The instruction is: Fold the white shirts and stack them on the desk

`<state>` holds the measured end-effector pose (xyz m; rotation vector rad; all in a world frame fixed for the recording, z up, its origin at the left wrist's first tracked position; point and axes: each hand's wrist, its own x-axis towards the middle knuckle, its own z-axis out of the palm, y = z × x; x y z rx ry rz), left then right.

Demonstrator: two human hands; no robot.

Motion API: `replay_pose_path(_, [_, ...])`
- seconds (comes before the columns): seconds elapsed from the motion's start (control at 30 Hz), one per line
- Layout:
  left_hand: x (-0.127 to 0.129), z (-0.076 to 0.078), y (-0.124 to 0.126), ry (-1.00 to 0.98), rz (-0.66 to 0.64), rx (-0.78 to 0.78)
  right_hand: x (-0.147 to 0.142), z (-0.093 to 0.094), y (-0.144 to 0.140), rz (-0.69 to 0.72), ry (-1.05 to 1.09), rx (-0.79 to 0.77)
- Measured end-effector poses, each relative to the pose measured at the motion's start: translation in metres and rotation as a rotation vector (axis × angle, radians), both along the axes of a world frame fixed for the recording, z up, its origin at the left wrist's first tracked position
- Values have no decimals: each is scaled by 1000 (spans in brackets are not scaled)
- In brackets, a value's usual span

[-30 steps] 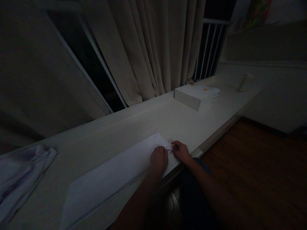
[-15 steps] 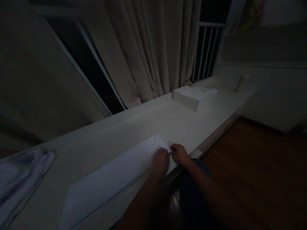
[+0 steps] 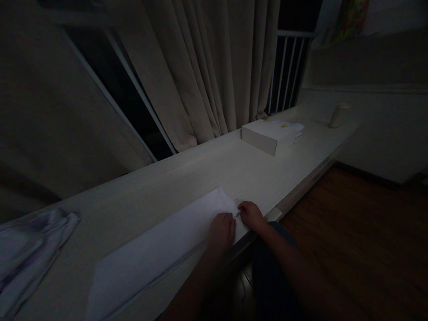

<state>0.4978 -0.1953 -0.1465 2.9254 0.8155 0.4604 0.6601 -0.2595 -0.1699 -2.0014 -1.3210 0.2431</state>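
A long, flat white folded cloth [image 3: 157, 249] lies along the pale counter, its layers showing at the near edge. At its right end, my right hand [image 3: 250, 215] pinches the near corner between thumb and fingers. Close beside it, my left hand [image 3: 222, 232] rests on the same end, fingers bent and closed on the cloth's edge. A narrow gap separates the two hands. The dim light blurs the small piece of cloth between the fingertips.
A crumpled white-and-purple cloth [image 3: 30, 254] lies at the far left of the counter [image 3: 187, 178]. Farther right stand a white box [image 3: 259, 138] and a pale cup-like cylinder [image 3: 339, 116]. Curtains [image 3: 214, 67] hang behind. My knee [image 3: 277, 232] is by the front edge.
My left hand has shifted slightly left and toward me along the cloth's end. The right hand stays at the corner with almost no movement.
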Motion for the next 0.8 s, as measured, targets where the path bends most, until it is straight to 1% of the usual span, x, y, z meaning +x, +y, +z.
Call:
replay_pose_path(0.1, [-29, 8, 15, -16, 24, 89, -1, 1, -1, 11, -42, -28])
replay_pose_path(0.2, [-52, 15, 32, 62, 107, 161, -2, 3, 0, 12, -89, -45])
replay_pose_path(0.27, [-62, 16, 37, 112, 133, 174, -4, 4, 1, 6, -107, -57])
replay_pose_path(0.37, [-69, 9, 35, 167, 113, 159, -7, 5, 2, -22, -115, -90])
replay_pose_path(0.47, [-71, 0, 28, 186, 124, 129, -9, 8, 2, -52, -142, -107])
replay_pose_path(0.53, [-72, -3, 25, 182, 134, 116, -13, 11, 2, -81, -165, -85])
replay_pose_path(0.6, [-73, -4, 25, 172, 134, 108, -23, 15, 3, -84, -190, -41])
replay_pose_path(0.63, [-73, -4, 25, 167, 134, 106, -31, 17, 5, -52, -206, -11])
replay_pose_path(0.67, [-74, -5, 26, 164, 134, 105, -42, 19, 8, 14, -225, 19])
replay_pose_path(0.73, [-76, -7, 28, 171, 128, 107, -70, 21, 17, 221, -264, 64])
replay_pose_path(0.8, [-78, -9, 30, 205, 106, 105, -100, 20, 29, 429, -282, 66])
